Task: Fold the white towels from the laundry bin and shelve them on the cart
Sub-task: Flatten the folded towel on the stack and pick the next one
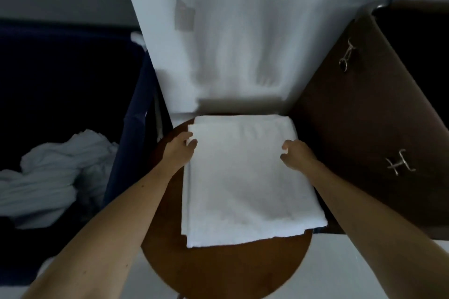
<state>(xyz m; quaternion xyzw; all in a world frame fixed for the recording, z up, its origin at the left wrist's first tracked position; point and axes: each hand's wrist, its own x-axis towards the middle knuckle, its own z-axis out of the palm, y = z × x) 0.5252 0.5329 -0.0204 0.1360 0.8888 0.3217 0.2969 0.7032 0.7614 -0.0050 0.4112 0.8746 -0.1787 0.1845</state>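
A folded white towel [245,177] lies on a round brown wooden table [218,267] in the middle of the view. My left hand [181,149] grips the towel's left edge near its far corner, thumb on top and fingers under the edge. My right hand [295,153] holds the towel's right edge with curled fingers. To the left stands a dark blue laundry bin [131,128] with crumpled white towels [56,172] inside.
A brown cart [359,114] with metal clips on its side stands close to the right of the table. A white wall [243,19] rises directly behind the table. Pale floor [364,274] shows at the lower right.
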